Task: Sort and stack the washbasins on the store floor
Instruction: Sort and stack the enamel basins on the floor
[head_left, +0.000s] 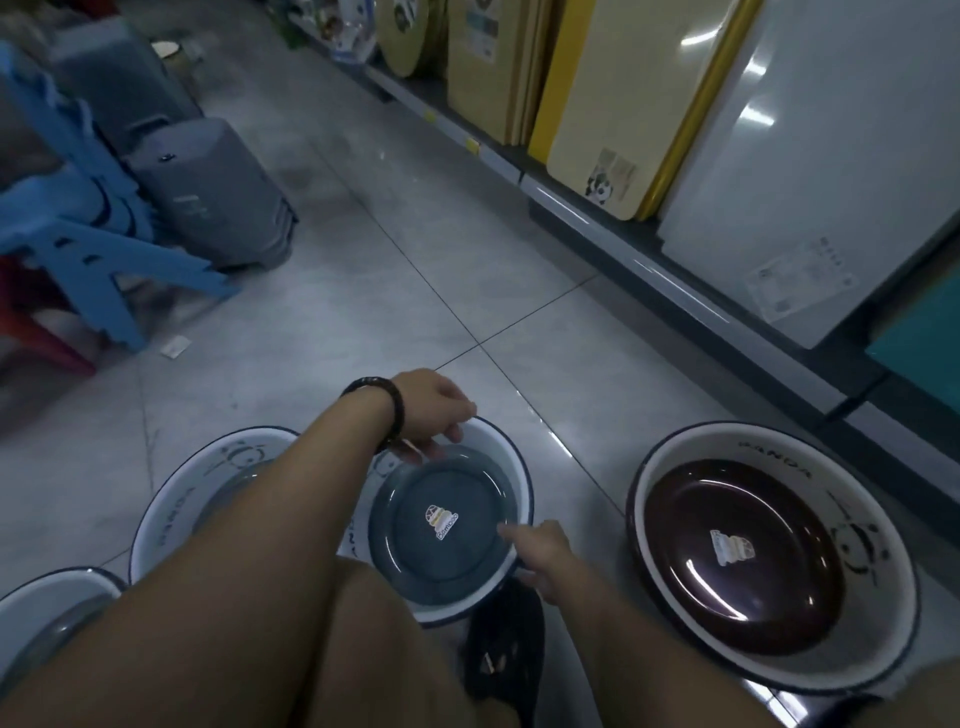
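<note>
The store is dim and a bit grey, with soft white shine on the floor and streaks of glare on the white board, while the blue stool at the left edge looks blurry and bent, maybe from the wide lens.

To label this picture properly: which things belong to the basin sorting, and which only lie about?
Job: blue basin, brown basin, left basin, corner basin, left hand, right hand.
Lying about: blue stools, grey bins, shelf boards, paper scrap.
</note>
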